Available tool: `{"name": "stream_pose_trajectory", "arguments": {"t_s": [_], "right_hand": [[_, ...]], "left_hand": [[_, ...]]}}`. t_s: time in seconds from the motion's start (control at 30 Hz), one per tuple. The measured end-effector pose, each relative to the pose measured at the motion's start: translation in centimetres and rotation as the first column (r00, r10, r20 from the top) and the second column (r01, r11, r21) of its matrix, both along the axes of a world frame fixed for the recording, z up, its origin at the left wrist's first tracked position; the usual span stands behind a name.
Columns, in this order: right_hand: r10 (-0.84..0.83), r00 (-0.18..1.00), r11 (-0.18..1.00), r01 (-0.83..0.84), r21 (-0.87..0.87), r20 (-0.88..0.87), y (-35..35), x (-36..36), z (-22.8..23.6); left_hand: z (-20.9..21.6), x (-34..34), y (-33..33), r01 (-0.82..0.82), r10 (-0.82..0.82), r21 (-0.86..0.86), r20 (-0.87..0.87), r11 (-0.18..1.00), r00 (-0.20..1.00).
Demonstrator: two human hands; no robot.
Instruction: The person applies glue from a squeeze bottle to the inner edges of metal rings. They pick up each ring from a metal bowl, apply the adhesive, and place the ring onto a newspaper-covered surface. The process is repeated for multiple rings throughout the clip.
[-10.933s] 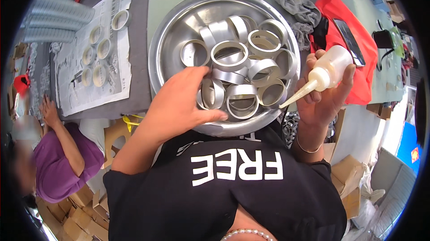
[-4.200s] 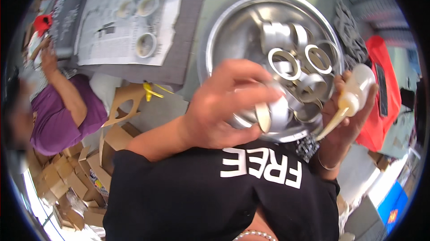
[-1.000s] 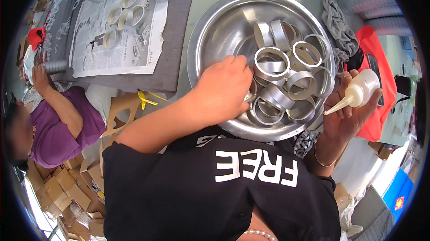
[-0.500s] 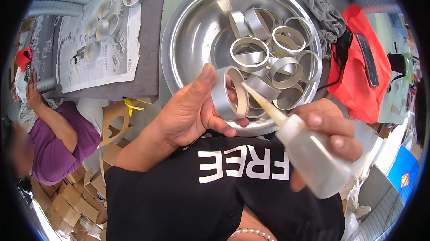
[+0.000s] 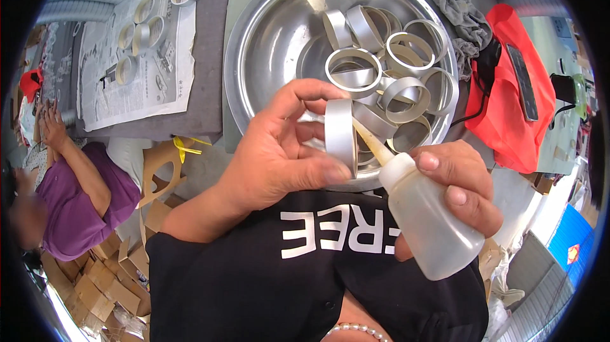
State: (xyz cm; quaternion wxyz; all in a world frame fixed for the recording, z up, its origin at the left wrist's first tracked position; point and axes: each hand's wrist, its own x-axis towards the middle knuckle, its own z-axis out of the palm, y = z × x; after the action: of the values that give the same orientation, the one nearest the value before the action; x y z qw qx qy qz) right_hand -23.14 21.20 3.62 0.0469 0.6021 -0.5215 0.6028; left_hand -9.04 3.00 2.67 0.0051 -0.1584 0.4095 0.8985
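Left hand [image 5: 279, 151] holds metal ring [image 5: 340, 133]; right hand [image 5: 454, 183] holds squeeze bottle [image 5: 429, 215].

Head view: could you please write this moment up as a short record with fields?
left hand: holds one metal ring on edge, fingers round its rim
right hand: grips a translucent squeeze bottle
nozzle: points into the ring, tip at its inner face
basin: round, metal, holds a heap of loose rings
newspaper: to the left on a grey mat, more rings laid on it
red cloth: to the right of the basin
other person: in purple, lower left
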Motion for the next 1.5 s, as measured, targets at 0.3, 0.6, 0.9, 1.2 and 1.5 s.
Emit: {"name": "stream_pose_trajectory", "arguments": {"t_s": [0.3, 0.6, 0.9, 1.2, 1.5], "right_hand": [[0.105, 0.948, 0.977, -0.155, 0.147, 0.302, 2.4, -2.6, 0.1], [-0.196, 0.684, 0.978, 0.083, 0.192, 0.703, 1.2, -1.8, -0.9], [0.206, -0.086, 0.956, -0.194, -0.219, 0.975, 1.1, -4.3, -2.3], [0.244, -0.001, 0.97, 0.005, -0.244, 0.97, 2.6, -5.5, -2.0], [0.268, 0.064, 0.963, 0.001, -0.269, 0.961, 1.3, -4.9, -1.0]], "left_hand": [[0.4, -0.3, -0.7, -0.193, -0.152, -0.795, -0.335, 0.575, 0.93], [-0.4, -1.3, 0.0, -0.442, -0.233, -0.832, -0.528, 0.336, 0.816], [1.0, 0.6, -2.7, -0.41, -0.045, -0.87, -0.438, 0.276, 0.898], [-4.0, 7.0, -14.0, 0.329, 0.565, -0.592, -0.268, -0.735, 0.78], [-1.4, -5.9, -2.4, 0.1, 0.064, -0.992, 0.095, -0.076, 0.993]]}}
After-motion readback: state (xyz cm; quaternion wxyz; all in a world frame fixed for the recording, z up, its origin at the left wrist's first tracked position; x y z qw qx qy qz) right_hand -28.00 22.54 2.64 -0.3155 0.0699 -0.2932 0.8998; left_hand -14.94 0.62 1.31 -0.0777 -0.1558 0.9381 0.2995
